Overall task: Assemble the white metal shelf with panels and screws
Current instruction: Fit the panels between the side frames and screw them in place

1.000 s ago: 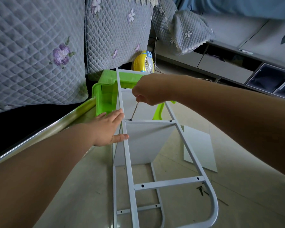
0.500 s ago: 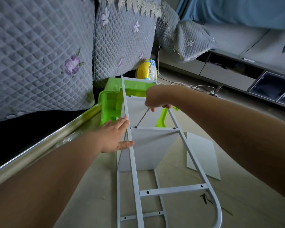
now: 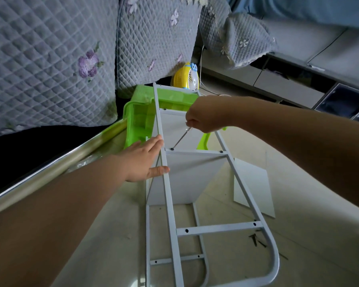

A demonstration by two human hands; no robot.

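Little has moved: right hand (image 3: 207,114) still pinches the screwdriver (image 3: 181,138), its tip on the screw (image 3: 172,149) in the shelf frame's (image 3: 170,195) crossbar, while left hand (image 3: 144,160), fingers straight, braces the left rail beside a white panel (image 3: 187,175).

home living room | quilted floral sofa cover (image 3: 50,59) — low drawer cabinet (image 3: 288,88) — desk fan (image 3: 187,76)

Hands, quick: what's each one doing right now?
Left hand: open, fingers straight, pressed against the white frame rail.
Right hand: closed round the screwdriver, tip at a crossbar screw.
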